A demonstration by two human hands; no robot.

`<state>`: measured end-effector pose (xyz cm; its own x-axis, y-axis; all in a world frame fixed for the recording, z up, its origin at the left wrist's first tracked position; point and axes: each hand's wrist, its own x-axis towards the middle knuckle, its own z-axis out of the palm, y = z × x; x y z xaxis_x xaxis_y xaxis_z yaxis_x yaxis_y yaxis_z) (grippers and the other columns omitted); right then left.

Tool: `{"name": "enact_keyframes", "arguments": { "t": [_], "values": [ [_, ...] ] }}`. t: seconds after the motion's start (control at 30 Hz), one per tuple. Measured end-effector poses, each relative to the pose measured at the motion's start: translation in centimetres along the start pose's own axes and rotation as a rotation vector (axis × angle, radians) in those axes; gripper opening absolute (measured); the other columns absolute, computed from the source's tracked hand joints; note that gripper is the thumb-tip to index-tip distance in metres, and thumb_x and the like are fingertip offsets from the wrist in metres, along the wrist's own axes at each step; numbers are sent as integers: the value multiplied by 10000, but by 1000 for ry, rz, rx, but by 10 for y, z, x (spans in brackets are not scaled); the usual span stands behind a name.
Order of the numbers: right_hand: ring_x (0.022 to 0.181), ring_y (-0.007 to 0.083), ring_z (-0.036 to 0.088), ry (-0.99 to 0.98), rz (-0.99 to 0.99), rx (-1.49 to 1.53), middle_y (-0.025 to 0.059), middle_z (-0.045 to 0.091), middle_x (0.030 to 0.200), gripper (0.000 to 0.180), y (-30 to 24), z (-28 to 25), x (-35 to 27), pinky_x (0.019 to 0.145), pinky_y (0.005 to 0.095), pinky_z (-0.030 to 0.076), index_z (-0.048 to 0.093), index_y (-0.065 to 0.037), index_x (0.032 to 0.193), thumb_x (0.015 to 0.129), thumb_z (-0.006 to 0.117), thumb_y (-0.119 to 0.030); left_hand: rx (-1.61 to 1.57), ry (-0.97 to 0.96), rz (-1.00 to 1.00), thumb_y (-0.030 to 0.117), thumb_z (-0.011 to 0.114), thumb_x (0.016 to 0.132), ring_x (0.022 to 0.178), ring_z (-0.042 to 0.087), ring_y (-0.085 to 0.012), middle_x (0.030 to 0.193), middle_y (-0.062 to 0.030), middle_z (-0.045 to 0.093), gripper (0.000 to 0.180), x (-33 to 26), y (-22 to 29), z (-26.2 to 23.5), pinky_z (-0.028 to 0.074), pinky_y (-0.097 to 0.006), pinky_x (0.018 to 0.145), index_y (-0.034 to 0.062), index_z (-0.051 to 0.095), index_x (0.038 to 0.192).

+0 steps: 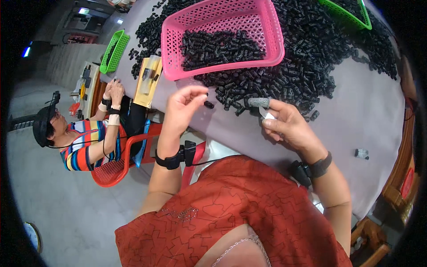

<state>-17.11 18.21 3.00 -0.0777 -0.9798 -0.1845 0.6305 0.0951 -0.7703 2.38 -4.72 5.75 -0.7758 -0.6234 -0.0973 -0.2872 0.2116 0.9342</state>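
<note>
My left hand (183,109) is closed in a pinch above the table, with a dark bit at its fingertips. Just below them shows a small black ribbed plastic part (209,104); whether it touches the fingers is unclear. To the right, my right hand (291,124) grips a small flat blade-like piece (268,115), pale and shiny, between thumb and fingers. A speckled grey sleeve (259,103) covers the tip of its index finger. Beyond both hands spreads a large heap of black plastic parts (284,80).
A pink basket (222,71) partly filled with black parts stands ahead. Green baskets (116,51) sit far left and far right. A yellow board (144,91) lies at left, near a seated person (89,138). A grey cylinder (361,154) lies on the right tabletop.
</note>
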Motion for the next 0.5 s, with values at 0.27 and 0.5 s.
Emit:
{"name": "enact_keyframes", "arguments": {
  "t": [0.27, 0.5],
  "values": [
    [508, 6, 419, 39, 13, -81, -45, 523, 708, 368, 2, -1, 0, 437, 161, 307, 541, -45, 1290, 930, 593, -94, 480, 75, -95, 65, 701, 833, 729, 572, -83, 781, -26, 636, 155, -2, -20, 18, 475, -246, 653, 6, 644, 964],
    [513, 9, 428, 56, 24, -137, -47, 522, 696, 115, 2, -3, 1, 437, 172, 306, 568, -63, 1016, 930, 604, -130, 522, -19, 98, 13, 675, 811, 750, 603, -138, 876, -70, 616, 175, -12, -10, 40, 503, -268, 674, -6, 643, 982]
  ]
}}
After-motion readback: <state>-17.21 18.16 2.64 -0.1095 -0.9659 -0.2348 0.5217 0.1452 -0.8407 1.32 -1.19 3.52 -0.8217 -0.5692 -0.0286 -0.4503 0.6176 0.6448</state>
